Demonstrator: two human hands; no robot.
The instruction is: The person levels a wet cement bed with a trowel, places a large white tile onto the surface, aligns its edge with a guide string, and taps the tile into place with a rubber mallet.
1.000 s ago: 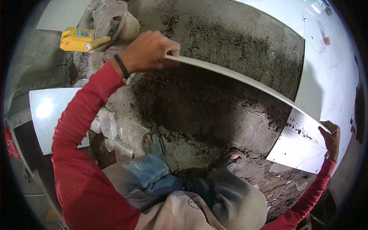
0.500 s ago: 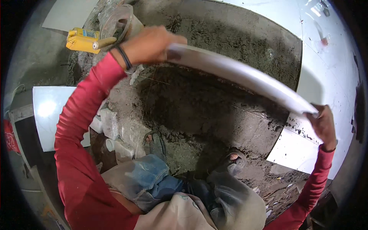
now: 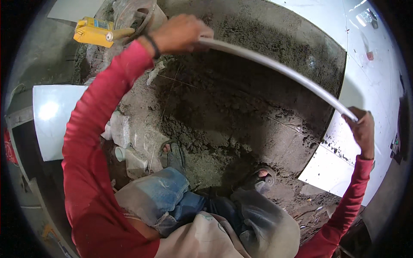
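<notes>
A large pale tile (image 3: 279, 66) is held almost edge-on over a dark bed of wet mortar (image 3: 241, 112). My left hand (image 3: 183, 34), below a black wristband, grips its upper left end; my right hand (image 3: 361, 131) grips the lower right end, fingers curled round the edge. The tile is raised off the mortar. My jeans (image 3: 152, 193) and two sandalled feet (image 3: 262, 176) show beneath it, in front of me.
Laid white tiles (image 3: 365, 77) border the mortar on the right. A bucket (image 3: 142, 10) and a yellow jug (image 3: 92, 28) stand at upper left. A loose white tile (image 3: 51, 120) lies at left, beside broken rubble (image 3: 124, 129) and a small white cylinder (image 3: 120, 154).
Both hands and the tile have moved up toward the far side, the left also rightward. The tile tilted to show more of its face half a second ago and is narrower again now.
</notes>
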